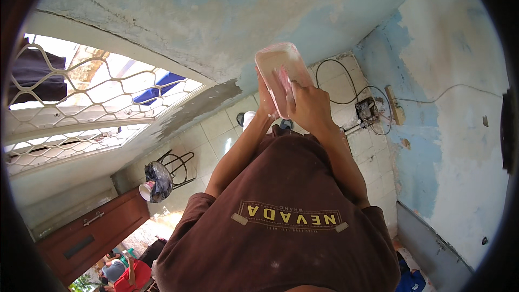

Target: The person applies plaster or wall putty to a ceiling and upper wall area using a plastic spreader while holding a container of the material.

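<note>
Both of your hands are raised in front of you, closed on 1 translucent pinkish plastic container (282, 70). Your right hand (308, 107) wraps its lower right side with the fingers curled over the wall, while your left hand (266, 103) grips the lower left edge, mostly hidden behind the tub. Holding it from 2 sides probably keeps it steady while it is tilted away from you (its open mouth or lid side cannot be made out from here).

The container sits above your brown shirt (281, 221), against a patchy blue and white plastered wall (443, 130). Just beside it to the right, black cables (346, 84) loop down to an exposed wall socket (368, 111) set in pale tiles (216, 130). Well apart on your left are a window with a white lattice grille (81, 97), a black wire stand (181, 167) holding a dark bundle, and a brown wooden door (92, 232).
</note>
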`<state>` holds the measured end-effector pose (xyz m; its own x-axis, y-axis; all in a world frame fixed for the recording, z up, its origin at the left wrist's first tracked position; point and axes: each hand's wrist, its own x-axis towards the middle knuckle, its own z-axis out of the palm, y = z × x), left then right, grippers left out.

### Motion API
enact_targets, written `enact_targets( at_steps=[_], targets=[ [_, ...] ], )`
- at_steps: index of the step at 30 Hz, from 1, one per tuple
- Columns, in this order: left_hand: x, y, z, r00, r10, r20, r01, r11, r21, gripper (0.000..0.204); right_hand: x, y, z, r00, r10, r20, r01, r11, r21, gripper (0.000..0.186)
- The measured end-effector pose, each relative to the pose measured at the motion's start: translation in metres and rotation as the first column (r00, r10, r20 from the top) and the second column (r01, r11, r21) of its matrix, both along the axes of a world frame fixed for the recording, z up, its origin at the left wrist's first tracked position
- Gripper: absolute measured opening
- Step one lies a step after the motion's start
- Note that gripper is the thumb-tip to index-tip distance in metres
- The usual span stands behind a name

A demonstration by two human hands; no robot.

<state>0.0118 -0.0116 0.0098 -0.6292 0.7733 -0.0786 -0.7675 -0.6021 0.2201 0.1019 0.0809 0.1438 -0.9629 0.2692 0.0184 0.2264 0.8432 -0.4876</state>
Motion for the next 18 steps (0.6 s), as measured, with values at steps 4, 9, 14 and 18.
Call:
enact_targets(
  at_steps=[4,9,14,18],
  targets=[
    [0.004,0.003,0.005,1.0,0.007,0.023,-0.006,1.0,-0.028,0.067,0.007,0.009,-0.005,1.0,0.017,0.007,-0.018,0.997,0.08,0.018],
    [0.008,0.004,0.015,0.999,-0.04,0.006,0.039,0.999,0.013,0.065,0.008,0.019,-0.001,1.0,0.017,0.007,-0.018,0.991,0.132,0.022],
    [0.002,0.007,0.019,0.998,-0.012,-0.057,0.013,1.0,0.007,0.066,0.009,0.027,0.008,0.999,-0.041,0.013,0.038,0.983,0.18,0.028],
    [0.002,0.009,0.017,1.0,0.0,-0.026,-0.001,0.999,-0.036,0.07,0.004,0.03,0.007,0.999,-0.043,0.012,0.04,0.984,0.175,0.03]
  ],
)
